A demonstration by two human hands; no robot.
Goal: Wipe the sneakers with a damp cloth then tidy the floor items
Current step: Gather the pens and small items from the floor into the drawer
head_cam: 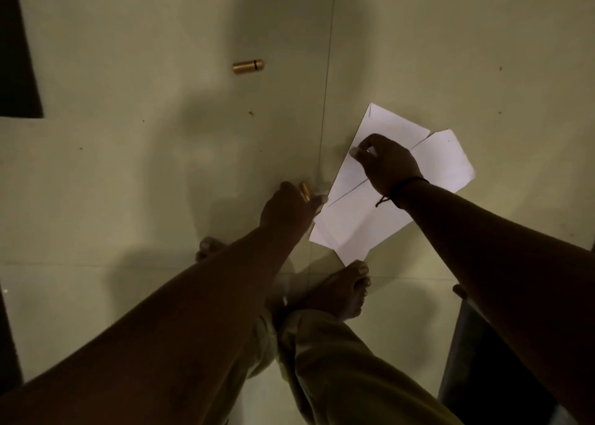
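The left hand (288, 210) gripped a small gold tube (304, 192); the right hand (384, 164) seemingly pinched the white paper's (354, 222) far-left edge.

— What does the person wear on the arms?

— No sleeves; both forearms are bare. Around the right wrist there is a thin dark thread bracelet (406, 186) with a small loose end hanging.

— And below?

— Loose pale khaki cloth trousers (347, 370), slightly wrinkled at the ankles. The bare feet (341, 292) have no shoes or socks.
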